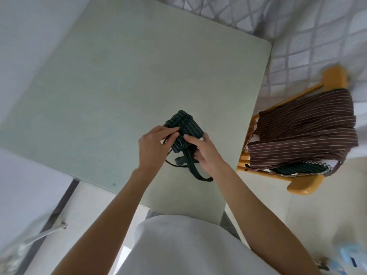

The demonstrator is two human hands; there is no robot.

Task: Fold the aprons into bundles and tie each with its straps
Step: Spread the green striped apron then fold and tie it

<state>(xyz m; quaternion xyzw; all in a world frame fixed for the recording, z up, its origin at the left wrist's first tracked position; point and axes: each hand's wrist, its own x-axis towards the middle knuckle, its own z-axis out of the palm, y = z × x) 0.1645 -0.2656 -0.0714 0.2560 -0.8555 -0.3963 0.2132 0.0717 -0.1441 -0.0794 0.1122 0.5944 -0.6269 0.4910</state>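
A dark green striped apron [187, 124] lies folded into a small bundle on the pale green table [119, 86]. My left hand [154, 144] grips the bundle's left side, thumb and fingers curled onto the cloth. My right hand [200, 149] pinches the bundle's lower right part, where a strap crosses it. Dark straps [195, 171] trail loose from under the bundle toward me in a loop on the tabletop.
A yellow wooden chair [301, 187] stands right of the table, with a brown striped apron [301, 133] heaped on it and a green striped one [297, 169] beneath. A patterned bedcover [309, 36] lies beyond the table.
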